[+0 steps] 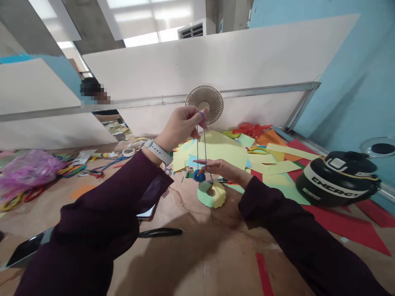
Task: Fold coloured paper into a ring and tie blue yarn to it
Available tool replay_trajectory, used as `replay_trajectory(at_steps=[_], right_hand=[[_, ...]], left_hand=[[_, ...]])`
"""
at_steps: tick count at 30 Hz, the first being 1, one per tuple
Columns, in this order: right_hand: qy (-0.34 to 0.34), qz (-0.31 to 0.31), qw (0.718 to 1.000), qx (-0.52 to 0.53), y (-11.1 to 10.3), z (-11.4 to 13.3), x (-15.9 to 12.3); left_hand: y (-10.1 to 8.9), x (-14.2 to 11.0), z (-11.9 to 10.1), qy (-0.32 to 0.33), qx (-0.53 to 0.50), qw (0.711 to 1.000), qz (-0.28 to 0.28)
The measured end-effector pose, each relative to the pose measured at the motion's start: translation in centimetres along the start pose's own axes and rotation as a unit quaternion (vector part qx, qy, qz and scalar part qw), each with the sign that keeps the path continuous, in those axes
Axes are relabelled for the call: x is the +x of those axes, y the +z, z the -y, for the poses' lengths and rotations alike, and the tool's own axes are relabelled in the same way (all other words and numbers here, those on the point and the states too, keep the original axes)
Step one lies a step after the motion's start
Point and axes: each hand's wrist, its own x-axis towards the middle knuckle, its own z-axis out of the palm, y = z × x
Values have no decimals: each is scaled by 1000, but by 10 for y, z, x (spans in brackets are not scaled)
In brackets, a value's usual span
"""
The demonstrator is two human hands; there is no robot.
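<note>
Raised in front of the fan, my left hand [194, 117] is closed in a pinch on blue yarn [205, 142], which hangs down in two strands. One strand runs to a small blue yarn ball [199, 176]; the other leads down to a scalloped paper ring [211, 199], half green and half yellow, with a hole in its middle. Whether the ring hangs or rests on the table, I cannot tell. My right hand [220, 167] is beside the lower strands, just above the ring, fingers stretched out. Its fingertips are close to the yarn; contact is unclear.
A black jug marked ENERGY [336, 179] stands at right among coloured paper sheets [225, 152]. A fan [205, 100] is by the white partition [262, 61]. A purple plastic bag [31, 168], scissors [95, 174] and a phone [147, 213] lie left. Beyond the partition is a person [94, 90].
</note>
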Motion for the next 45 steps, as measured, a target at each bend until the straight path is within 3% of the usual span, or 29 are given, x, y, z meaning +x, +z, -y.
replay_trajectory(at_steps=[6, 10, 16, 23, 27, 34, 39, 42, 45], right_hand=[[-29, 14, 999, -1, 5, 5, 13], [-9, -40, 996, -83, -1, 0, 15], [30, -59, 978, -198, -19, -8, 9], [29, -124, 919, -374, -49, -14, -13], [39, -122, 897, -424, -60, -10, -33], [53, -63, 896, -436, -68, 2, -55], [68, -72, 904, -415, -70, 12, -56], [78, -64, 929, -356, -67, 17, -56], [97, -66, 941, -317, -64, 17, -56]], left_hand=[[-4, 15, -14, 50, 15, 998, -33], [-11, 25, -13, 32, -6, 997, -71], [-23, 22, 4, -14, -60, 993, -100], [-29, -13, 37, -72, -144, 975, -152], [-36, -47, 64, -103, -164, 963, -188], [-29, -118, 99, -203, -182, 944, -184], [-37, -132, 107, -242, -120, 937, -221], [-45, -132, 115, -261, -66, 947, -174], [-51, -134, 117, -264, 66, 958, -89]])
